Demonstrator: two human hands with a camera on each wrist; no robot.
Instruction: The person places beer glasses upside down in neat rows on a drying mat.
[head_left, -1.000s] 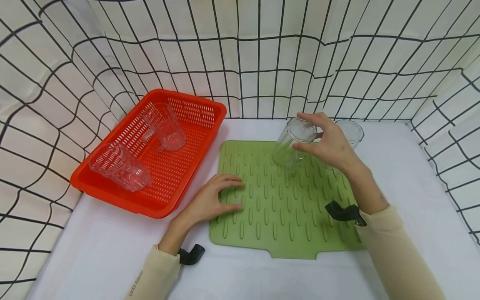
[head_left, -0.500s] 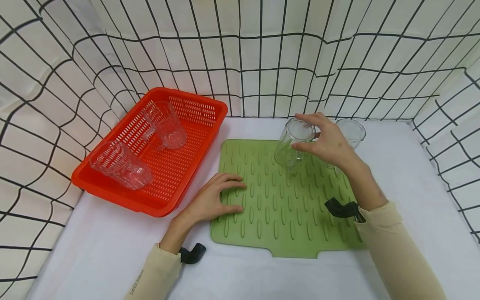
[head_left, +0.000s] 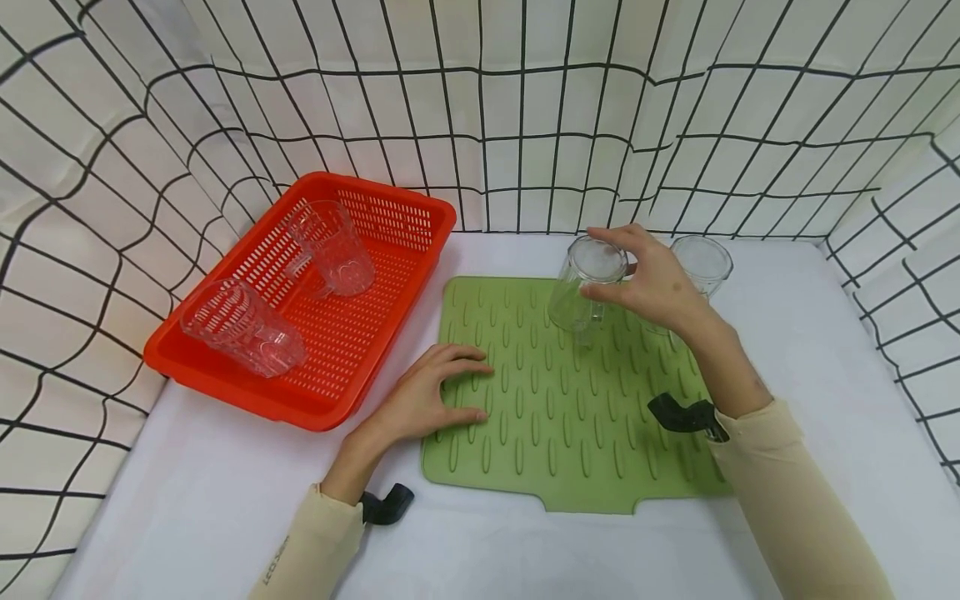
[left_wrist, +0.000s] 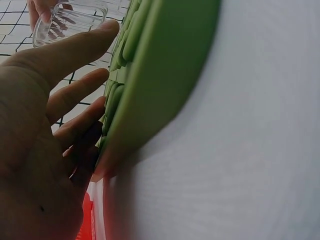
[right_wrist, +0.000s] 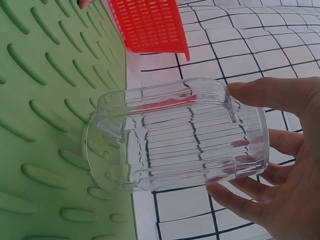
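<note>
A clear glass mug (head_left: 577, 287) stands upside down near the far edge of the green ribbed mat (head_left: 525, 417). My right hand (head_left: 656, 279) grips it around its upturned base, thumb on the near side and fingers spread around the far side. In the right wrist view the mug's rim meets the mat and its handle (right_wrist: 165, 97) faces the camera. Another upside-down glass mug (head_left: 702, 262) stands just right of it, partly behind my hand. My left hand (head_left: 423, 396) lies at the mat's left edge, fingers loosely bent, holding nothing.
A red perforated basket (head_left: 405, 317) sits left of the mat. Inside, two clear glass mugs lie tilted, one near the back (head_left: 337, 250) and one near the front left (head_left: 247, 329). Black wire grid panels (head_left: 517, 150) enclose the back and sides of the white-covered table (head_left: 480, 550).
The gripped mug's base has shifted slightly left with my right hand, and its handle shows more clearly. My left hand stays in place. The head view has tilted a little.
</note>
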